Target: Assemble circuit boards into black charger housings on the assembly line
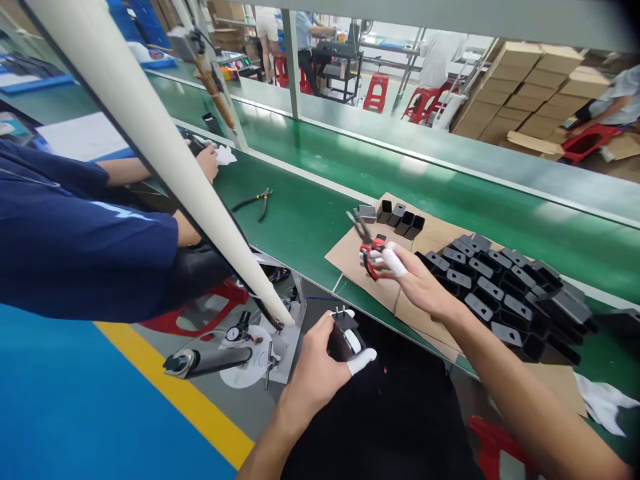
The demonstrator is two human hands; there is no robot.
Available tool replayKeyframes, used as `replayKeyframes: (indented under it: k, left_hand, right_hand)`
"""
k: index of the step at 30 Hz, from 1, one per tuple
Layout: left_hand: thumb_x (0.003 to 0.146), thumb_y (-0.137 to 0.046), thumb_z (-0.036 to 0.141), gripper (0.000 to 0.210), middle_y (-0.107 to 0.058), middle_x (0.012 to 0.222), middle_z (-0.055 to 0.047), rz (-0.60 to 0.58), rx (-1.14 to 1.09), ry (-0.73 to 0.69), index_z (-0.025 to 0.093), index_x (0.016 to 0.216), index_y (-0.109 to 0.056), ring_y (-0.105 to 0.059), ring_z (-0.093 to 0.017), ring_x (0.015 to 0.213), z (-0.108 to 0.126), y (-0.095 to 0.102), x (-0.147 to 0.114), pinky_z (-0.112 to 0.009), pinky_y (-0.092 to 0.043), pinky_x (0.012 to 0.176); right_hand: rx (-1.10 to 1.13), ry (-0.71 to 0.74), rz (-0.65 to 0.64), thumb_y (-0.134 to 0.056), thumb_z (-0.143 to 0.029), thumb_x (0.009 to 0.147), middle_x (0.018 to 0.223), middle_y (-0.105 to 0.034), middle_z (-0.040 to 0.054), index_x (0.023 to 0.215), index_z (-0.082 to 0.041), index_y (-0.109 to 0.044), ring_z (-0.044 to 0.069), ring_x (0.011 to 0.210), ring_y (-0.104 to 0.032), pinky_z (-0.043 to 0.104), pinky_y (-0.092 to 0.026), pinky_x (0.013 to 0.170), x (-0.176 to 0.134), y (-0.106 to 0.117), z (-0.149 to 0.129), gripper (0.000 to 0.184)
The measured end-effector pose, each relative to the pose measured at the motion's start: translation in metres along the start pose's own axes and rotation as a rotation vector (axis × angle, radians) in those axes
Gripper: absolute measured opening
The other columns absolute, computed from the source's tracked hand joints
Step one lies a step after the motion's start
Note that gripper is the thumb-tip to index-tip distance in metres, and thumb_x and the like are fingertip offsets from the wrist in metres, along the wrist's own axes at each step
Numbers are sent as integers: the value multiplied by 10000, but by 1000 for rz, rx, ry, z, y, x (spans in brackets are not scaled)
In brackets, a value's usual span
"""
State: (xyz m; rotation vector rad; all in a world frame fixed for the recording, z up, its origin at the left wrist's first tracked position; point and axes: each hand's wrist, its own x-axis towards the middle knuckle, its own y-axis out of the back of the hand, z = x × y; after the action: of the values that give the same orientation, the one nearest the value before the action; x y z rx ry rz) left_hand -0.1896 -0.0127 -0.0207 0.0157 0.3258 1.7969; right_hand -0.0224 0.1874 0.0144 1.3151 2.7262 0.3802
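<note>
My left hand (pixel 316 357) is closed around a black plug adapter (pixel 341 335), held above my lap. Two metal prongs stick up from its top, and a white part shows on its side. In my right hand (pixel 417 283) are red-handled pliers (pixel 365 235), their jaws pointing up and left over the cardboard sheet (pixel 355 252). White covers sit on fingertips of both hands. Several black hollow housings (pixel 480 307) are massed on the cardboard to the right of my right hand, and a short row of housings (pixel 404 223) stands behind the pliers.
Another pair of pliers (pixel 263 197) lies on the green bench (pixel 300 207). At left, a co-worker in a dark blue sleeve (pixel 145 250) handles something dark. A thick white post (pixel 165 140) slants across the left side. A white cloth (pixel 605 403) lies at far right.
</note>
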Motion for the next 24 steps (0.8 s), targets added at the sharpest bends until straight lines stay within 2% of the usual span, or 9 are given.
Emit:
replayKeyframes:
  k: [2, 3, 7, 9, 11, 14, 18, 21, 24]
  left_hand:
    - [706, -962, 537, 542, -687, 969, -50, 3, 38, 62, 230, 1089, -732, -623, -236, 894, 10, 0, 6, -341, -512, 808]
    - [707, -955, 569, 552, -686, 961, -54, -36, -49, 114, 225, 1078, -734, -617, -233, 883, 14, -3, 9, -332, -500, 790]
    - [894, -751, 681, 504, -672, 920, -57, -278, -930, 394, 196, 1025, -709, -572, -168, 735, 38, -36, 20, -287, -470, 671]
    - [975, -690, 602, 404, -676, 961, -61, -214, -1313, 499, 198, 981, -687, -611, -169, 785, 54, -59, 21, -286, -510, 711]
    - [1014, -663, 506, 310, -685, 1030, -76, -141, -1486, 571, 201, 963, -680, -659, -190, 894, 69, -81, 18, -294, -547, 778]
    - [1027, -614, 492, 304, -695, 1172, -123, -186, -1469, 623, 206, 956, -692, -692, -239, 1041, 87, -108, 9, -328, -574, 822]
    - [1036, -538, 473, 305, -684, 1307, -126, -249, -1377, 572, 229, 981, -713, -656, -280, 1262, 99, -139, -3, -368, -575, 920]
    - [1066, -414, 489, 395, -673, 1339, -125, -207, -1364, 563, 241, 1019, -717, -621, -289, 1329, 107, -160, -10, -383, -571, 922]
    - [1069, -354, 513, 444, -671, 1269, -136, -119, -1322, 478, 239, 1001, -697, -627, -299, 1267, 116, -179, -14, -401, -562, 902]
  right_hand:
    - [268, -97, 41, -554, -620, 1074, 1262, -754, 109, 1376, -285, -652, 297, 1120, -752, 512, -630, 978, -42, 11, 0, 461]
    - [312, -125, 79, -588, -612, 1060, 1281, -753, 111, 1377, -297, -660, 311, 1138, -753, 530, -631, 988, -63, 16, 3, 452]
    - [375, -158, 287, -629, -539, 1055, 1392, -725, 127, 1320, -296, -716, 336, 1153, -752, 518, -634, 968, -143, 25, 21, 370]
    - [414, -131, 402, -631, -507, 1057, 1416, -717, 131, 1300, -288, -730, 339, 1142, -755, 493, -638, 929, -175, 24, 29, 342]
    - [448, -108, 512, -623, -481, 1064, 1401, -727, 131, 1301, -284, -737, 338, 1136, -759, 468, -641, 898, -202, 21, 34, 329]
    - [455, -129, 634, -622, -440, 1070, 1344, -757, 122, 1310, -288, -741, 329, 1126, -768, 445, -646, 891, -236, 18, 36, 307]
    - [453, -149, 754, -630, -447, 1065, 1345, -760, 125, 1298, -302, -750, 336, 1093, -785, 449, -670, 852, -268, 21, 38, 299]
    - [464, -157, 794, -628, -467, 1062, 1335, -760, 129, 1290, -301, -753, 344, 1094, -787, 456, -676, 851, -288, 29, 44, 308]
    - [448, -183, 798, -634, -465, 1058, 1329, -760, 120, 1275, -303, -753, 337, 1106, -785, 455, -673, 896, -308, 36, 53, 296]
